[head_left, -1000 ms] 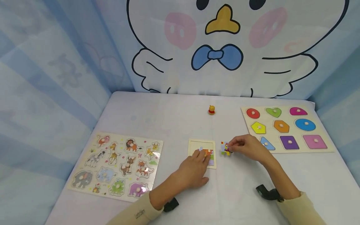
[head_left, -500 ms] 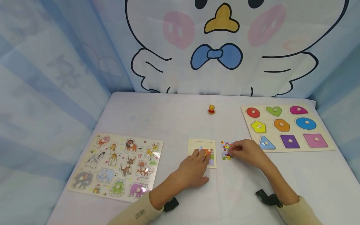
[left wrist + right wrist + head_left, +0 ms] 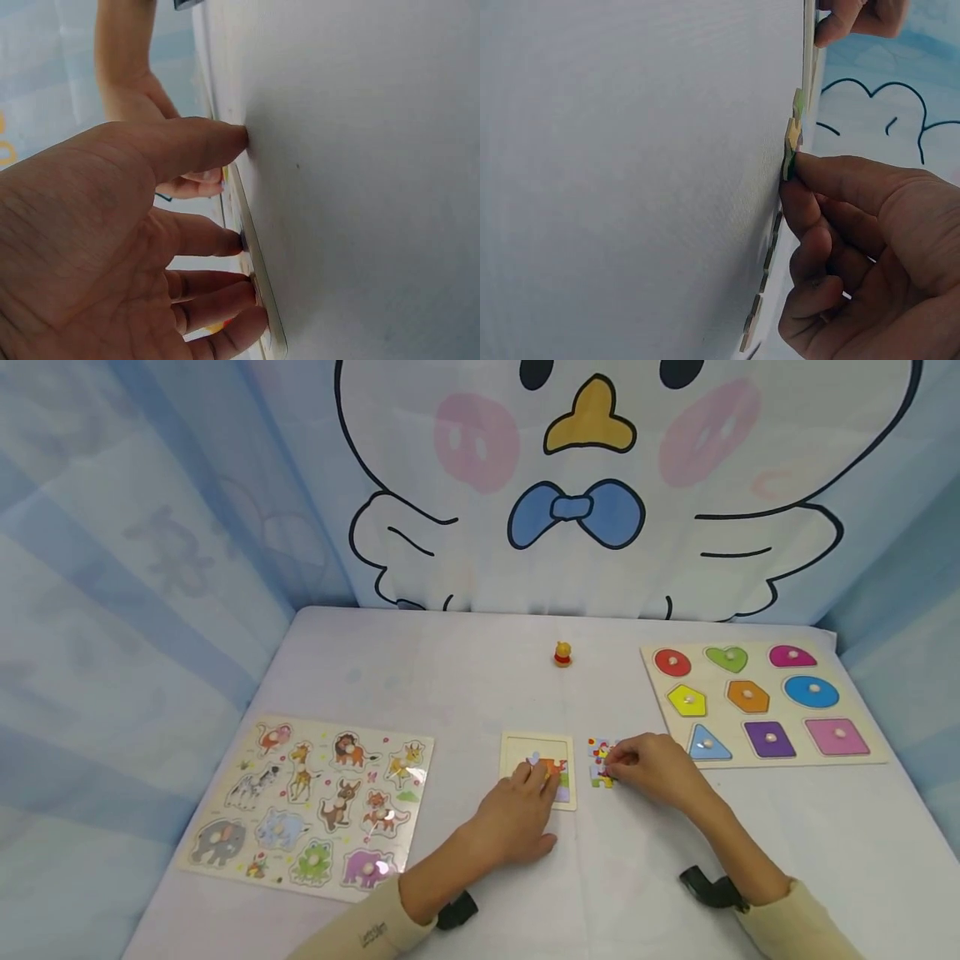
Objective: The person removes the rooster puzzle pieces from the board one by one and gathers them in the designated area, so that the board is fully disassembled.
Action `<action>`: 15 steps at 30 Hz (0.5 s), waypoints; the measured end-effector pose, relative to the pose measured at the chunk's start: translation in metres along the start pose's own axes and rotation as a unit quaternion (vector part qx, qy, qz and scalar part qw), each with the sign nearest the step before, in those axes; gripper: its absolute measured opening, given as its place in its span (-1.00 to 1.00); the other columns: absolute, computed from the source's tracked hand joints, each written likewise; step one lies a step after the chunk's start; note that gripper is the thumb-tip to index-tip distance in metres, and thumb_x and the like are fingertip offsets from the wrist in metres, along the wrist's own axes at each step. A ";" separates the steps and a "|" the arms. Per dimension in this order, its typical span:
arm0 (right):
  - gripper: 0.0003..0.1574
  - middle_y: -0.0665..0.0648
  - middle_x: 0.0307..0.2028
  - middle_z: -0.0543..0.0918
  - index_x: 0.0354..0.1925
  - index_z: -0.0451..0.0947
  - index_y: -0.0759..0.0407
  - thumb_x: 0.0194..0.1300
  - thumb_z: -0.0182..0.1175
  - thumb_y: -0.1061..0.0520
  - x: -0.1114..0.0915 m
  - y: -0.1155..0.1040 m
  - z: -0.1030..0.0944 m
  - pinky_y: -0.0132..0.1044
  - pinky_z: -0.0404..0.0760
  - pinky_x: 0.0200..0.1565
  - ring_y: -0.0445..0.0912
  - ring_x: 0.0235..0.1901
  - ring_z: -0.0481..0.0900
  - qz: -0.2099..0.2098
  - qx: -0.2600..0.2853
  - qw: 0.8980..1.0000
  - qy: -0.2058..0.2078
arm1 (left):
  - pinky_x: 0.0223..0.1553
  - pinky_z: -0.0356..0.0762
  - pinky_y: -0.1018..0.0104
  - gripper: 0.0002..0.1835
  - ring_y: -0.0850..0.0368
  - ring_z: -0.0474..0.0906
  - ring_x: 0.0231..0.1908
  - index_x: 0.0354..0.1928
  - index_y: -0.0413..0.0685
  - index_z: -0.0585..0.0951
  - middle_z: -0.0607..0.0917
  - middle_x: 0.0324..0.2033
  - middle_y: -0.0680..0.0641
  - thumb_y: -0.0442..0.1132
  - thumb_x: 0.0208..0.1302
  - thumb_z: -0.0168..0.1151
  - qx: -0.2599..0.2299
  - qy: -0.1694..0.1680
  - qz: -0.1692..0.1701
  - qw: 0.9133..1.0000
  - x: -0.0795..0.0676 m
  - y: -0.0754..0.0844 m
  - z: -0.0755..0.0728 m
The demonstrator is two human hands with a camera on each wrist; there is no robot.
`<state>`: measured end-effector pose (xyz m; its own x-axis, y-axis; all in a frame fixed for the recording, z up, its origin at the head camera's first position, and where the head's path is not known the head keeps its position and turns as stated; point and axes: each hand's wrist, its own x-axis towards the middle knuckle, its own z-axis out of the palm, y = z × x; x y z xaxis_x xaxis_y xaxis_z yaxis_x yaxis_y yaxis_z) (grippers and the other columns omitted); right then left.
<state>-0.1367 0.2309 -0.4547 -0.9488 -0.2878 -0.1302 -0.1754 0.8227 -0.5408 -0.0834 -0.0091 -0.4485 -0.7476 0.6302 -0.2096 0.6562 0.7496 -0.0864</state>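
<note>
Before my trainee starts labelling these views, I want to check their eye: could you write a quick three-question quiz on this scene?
1. What does the right hand pinch? A) the yellow pentagon B) a jigsaw piece C) the small figurine
2. True or false: the left hand rests on the animal peg puzzle.
3. Fill in: on the shape puzzle board, the heart is ____.

Key: 1. B; 2. False, it rests on the jigsaw tray; 3. green.

Left hand point(image 3: 513, 818) is palm-down, slightly arched, fingers reaching forward with the thumb out to the side. Right hand point(image 3: 658, 768) is doing a thumb-and-index pinch, other fingers curled in. Left forearm point(image 3: 441, 870) and right forearm point(image 3: 738, 852) both angle inward, hands near each other but apart.
</note>
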 end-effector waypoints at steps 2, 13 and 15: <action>-0.95 -0.06 -0.46 0.64 -0.33 0.74 0.10 0.20 0.40 0.15 -0.001 -0.002 0.001 -0.21 0.49 -0.32 -0.10 -0.40 0.49 0.005 -0.008 1.000 0.004 | 0.05 0.44 0.26 -0.17 0.00 0.25 0.23 0.45 -0.08 0.33 0.36 0.26 -0.09 0.28 0.29 0.15 0.000 -0.002 -0.005 1.000 -0.001 0.002 0.000; -0.95 -0.04 -0.48 0.67 -0.41 0.76 0.13 0.14 0.45 0.17 -0.003 -0.011 0.004 -0.23 0.50 -0.36 -0.11 -0.44 0.50 -0.001 -0.050 0.998 0.035 | 0.11 0.41 0.16 -0.25 0.04 0.24 0.28 0.45 -0.06 0.33 0.38 0.30 -0.12 0.21 0.35 0.10 0.047 0.006 -0.030 0.998 -0.008 0.015 0.002; -0.95 -0.05 -0.49 0.66 -0.42 0.75 0.13 0.14 0.44 0.18 -0.004 -0.011 0.004 -0.24 0.50 -0.37 -0.12 -0.46 0.49 0.001 -0.055 0.998 0.038 | 0.16 0.39 0.17 -0.27 0.02 0.23 0.32 0.46 -0.07 0.33 0.36 0.34 -0.15 0.18 0.38 0.07 0.052 0.006 -0.029 0.998 -0.009 0.018 0.003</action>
<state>-0.1303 0.2208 -0.4518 -0.9656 -0.2517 -0.0649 -0.1976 0.8730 -0.4459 -0.0646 -0.0016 -0.4507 -0.7852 0.5892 -0.1903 0.6186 0.7599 -0.1996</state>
